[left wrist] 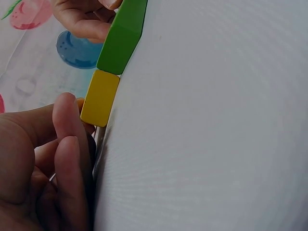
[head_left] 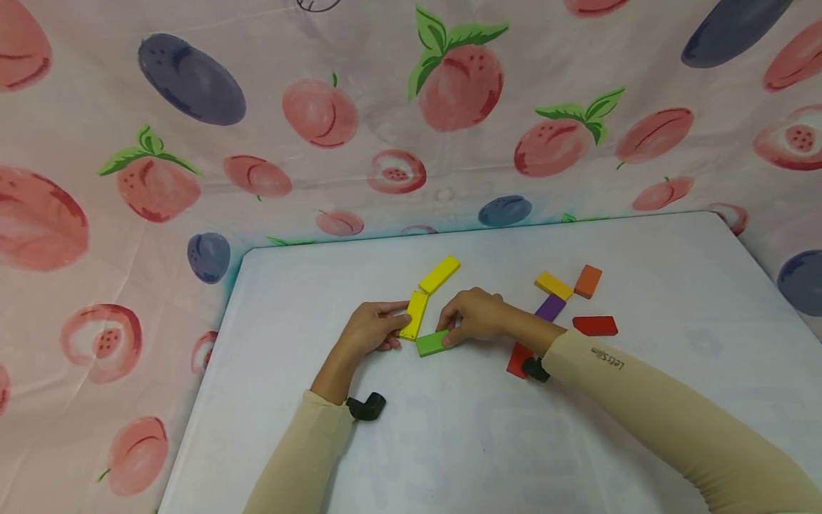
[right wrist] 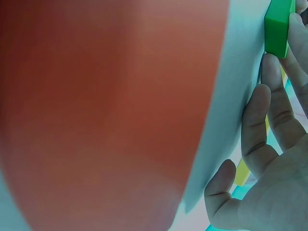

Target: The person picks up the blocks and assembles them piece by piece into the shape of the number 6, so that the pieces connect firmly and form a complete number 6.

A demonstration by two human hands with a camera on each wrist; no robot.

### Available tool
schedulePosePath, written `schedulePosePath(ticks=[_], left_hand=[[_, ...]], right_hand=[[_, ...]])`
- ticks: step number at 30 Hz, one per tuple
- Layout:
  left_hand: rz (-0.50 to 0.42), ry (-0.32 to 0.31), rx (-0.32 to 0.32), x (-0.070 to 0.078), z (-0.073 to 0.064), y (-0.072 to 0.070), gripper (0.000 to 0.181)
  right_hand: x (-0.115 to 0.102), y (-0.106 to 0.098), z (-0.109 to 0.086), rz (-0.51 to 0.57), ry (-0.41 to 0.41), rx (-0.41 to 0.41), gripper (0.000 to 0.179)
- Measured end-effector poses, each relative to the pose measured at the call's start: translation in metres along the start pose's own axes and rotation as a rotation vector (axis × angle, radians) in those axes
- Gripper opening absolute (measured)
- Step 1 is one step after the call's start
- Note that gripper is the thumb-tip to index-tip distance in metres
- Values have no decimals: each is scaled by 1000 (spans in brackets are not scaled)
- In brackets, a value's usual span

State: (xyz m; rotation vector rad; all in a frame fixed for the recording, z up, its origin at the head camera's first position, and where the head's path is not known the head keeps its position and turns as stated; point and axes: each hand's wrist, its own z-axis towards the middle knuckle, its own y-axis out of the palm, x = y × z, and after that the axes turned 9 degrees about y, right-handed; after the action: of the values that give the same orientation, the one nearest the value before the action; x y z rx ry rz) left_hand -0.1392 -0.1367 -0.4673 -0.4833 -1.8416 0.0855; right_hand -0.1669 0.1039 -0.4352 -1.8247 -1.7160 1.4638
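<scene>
My left hand (head_left: 369, 328) holds a yellow block (head_left: 416, 313) by its sides, thumb along the near edge and a finger at the far end. From the right, my right hand (head_left: 477, 314) pinches a flat green block (head_left: 430, 344). The green block's left end lies against the yellow block's lower end; in the left wrist view the green block (left wrist: 122, 43) and yellow block (left wrist: 100, 98) meet at a corner. Beyond them, a second yellow block (head_left: 439, 275) slants up to the right, its lower end at the first one's top.
Right of the hands lie an orange-yellow block (head_left: 554, 285), an orange block (head_left: 587, 281), a purple block (head_left: 550, 308) and a red block (head_left: 595, 326). Another red block (head_left: 517, 360), partly under the right wrist, looms large in the right wrist view. Fruit-patterned cloth (head_left: 385, 114) hangs behind the white table (head_left: 424, 457).
</scene>
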Motion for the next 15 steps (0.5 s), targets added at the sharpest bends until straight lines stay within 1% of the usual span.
schedulePosePath(ticks=[8, 15], left_hand=[[18, -9, 7, 0, 0, 0, 41], [6, -7, 9, -2, 1, 0, 40]], right_hand=[[-1, 0, 2, -9, 18, -15, 16], [0, 0, 4, -8, 21, -31, 17]])
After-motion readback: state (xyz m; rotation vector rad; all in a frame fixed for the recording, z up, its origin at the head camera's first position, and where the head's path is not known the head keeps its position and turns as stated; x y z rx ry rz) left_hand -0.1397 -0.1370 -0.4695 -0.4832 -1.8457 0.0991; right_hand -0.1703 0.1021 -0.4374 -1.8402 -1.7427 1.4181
